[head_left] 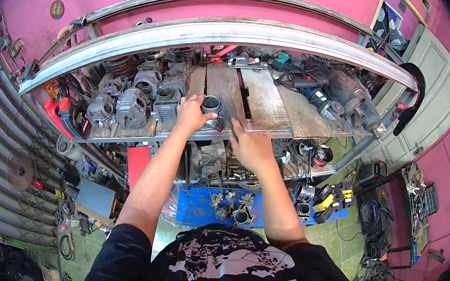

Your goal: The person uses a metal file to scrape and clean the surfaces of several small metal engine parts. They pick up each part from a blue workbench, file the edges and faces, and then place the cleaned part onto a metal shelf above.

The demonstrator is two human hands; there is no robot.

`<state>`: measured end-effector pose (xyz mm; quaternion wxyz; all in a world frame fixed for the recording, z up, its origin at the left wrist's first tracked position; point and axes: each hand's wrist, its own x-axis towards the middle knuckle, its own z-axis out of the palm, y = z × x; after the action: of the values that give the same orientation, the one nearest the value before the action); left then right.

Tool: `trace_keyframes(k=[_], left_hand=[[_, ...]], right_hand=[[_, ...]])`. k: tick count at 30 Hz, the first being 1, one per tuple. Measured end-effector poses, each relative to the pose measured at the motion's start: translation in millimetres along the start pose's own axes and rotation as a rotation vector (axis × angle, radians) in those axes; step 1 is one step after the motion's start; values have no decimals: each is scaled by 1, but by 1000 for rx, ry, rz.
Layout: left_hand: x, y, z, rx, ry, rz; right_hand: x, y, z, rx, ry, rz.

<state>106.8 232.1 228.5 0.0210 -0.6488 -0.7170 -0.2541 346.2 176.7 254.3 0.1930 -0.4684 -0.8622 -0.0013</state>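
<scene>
A metal engine cylinder (212,104) with a round open bore stands at the front of the wooden shelf (222,82). My left hand (190,115) grips its left side, the thumb lying across the near face. To the right, my right hand (254,148) is open at the shelf's front edge. Its fingers reach over the boards, apart from the cylinder, and hold nothing. Immediately left of my left hand sits a finned cylinder block (166,105). Beside that rests a larger engine cylinder head (133,109).
Several greasy engine parts crowd the shelf's left side, near a red and black bottle (64,116). Black cylindrical parts (347,92) lie at the right. A metal rail (226,31) spans above the shelf. Below is a blue surface (195,206) holding carburetor-like parts (234,205).
</scene>
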Motion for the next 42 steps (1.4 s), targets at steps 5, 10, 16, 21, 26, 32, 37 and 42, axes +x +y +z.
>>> trace_keyframes(k=[5,10,16,21,26,32,37,42], left_hand=[[32,-16,-3,76,-153,173],[44,-5,-12,180,-130,246],[-8,35,6,88,151,-360],[-37,87,30,-13,215,-562],[-24,86,34,-26,174,-562],[-16,60,40,-33,115,-409],[13,-3,31,-65,-171,-90],[39,-32,-1,43,-473,65]], right_hand=[[10,2,13,9,123,38],[31,17,37,70,15,189],[-35,14,-33,109,57,64],[-43,38,-31,274,122,277],[-47,44,-36,351,116,404],[-50,46,-35,384,102,400],[-54,48,-28,405,66,339],[-52,42,-29,352,122,280]])
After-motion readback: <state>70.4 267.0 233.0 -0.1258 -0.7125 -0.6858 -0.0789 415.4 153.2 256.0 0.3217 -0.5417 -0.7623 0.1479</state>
